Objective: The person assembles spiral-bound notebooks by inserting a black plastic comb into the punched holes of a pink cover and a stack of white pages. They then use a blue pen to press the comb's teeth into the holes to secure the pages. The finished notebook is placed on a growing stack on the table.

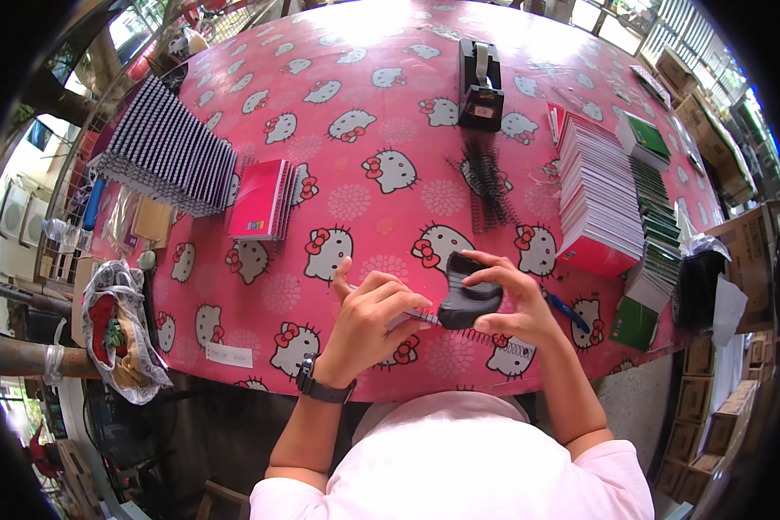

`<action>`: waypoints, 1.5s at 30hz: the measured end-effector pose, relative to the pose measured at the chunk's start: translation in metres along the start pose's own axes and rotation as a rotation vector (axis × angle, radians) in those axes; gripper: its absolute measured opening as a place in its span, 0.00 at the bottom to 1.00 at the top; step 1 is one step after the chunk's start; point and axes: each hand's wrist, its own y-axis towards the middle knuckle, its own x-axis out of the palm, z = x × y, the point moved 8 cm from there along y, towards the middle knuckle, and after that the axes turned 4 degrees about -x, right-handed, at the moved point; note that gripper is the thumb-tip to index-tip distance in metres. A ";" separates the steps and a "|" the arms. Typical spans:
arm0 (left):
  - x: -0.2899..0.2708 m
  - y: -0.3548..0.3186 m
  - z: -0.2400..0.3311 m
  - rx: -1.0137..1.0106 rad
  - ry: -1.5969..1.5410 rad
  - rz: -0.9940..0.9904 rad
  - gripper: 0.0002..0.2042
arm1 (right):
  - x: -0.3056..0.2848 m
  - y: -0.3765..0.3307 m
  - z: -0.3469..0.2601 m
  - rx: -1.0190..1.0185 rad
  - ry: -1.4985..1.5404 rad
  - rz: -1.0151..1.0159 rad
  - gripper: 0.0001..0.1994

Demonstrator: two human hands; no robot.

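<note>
My left hand point(369, 319), with a dark watch at the wrist, closes on a small notebook seen nearly edge-on, its bound edge point(422, 315) showing between the fingers. A dark wire spiral coil point(485, 339) runs from that edge to the right, its loose end lying over the table. In my right hand point(518, 303) is a black, curved, smooth object point(470, 293), gripped between thumb and fingers, its lower left end at the notebook's edge. I cannot tell its kind. It hides part of the notebook and coil.
On the pink patterned table point(386, 234) lie loose black coils point(487, 184), a tape dispenser point(481, 87), stacked coil-bound notebooks point(169, 147), pink notebooks point(262, 199), a long row of unbound notebooks point(596, 191), green notebooks point(654, 225) and a blue pen-like tool point(567, 308).
</note>
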 end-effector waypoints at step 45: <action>0.004 0.008 0.012 -0.042 -0.037 -0.090 0.06 | -0.036 -0.026 -0.040 -0.279 -0.344 0.340 0.26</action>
